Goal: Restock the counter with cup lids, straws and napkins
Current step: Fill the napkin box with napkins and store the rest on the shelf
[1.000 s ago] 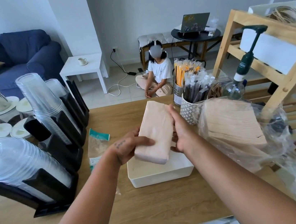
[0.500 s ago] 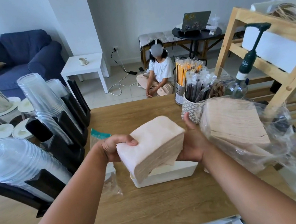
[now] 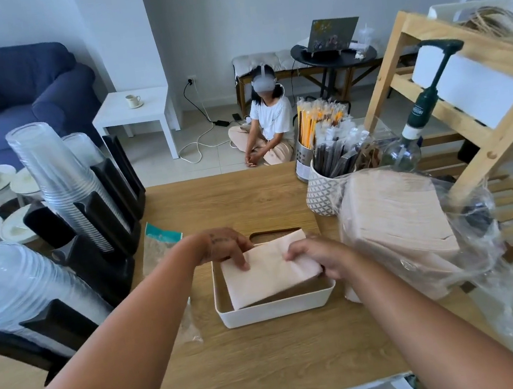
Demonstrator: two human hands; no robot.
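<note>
Both my hands hold the napkin stack (image 3: 268, 272) by its ends. My left hand (image 3: 223, 247) has its fingers curled over the left end, and my right hand (image 3: 320, 257) wraps round the right end. The stack sits tilted and partly down inside the white box (image 3: 277, 310), which rests around the middle of the bench (image 3: 271, 365). The plastic bag of napkins (image 3: 395, 218) lies just beside the box at the right edge. Straws (image 3: 338, 157) stand in cups at the far right corner, and clear lids (image 3: 6, 286) fill the black holder along the left edge.
</note>
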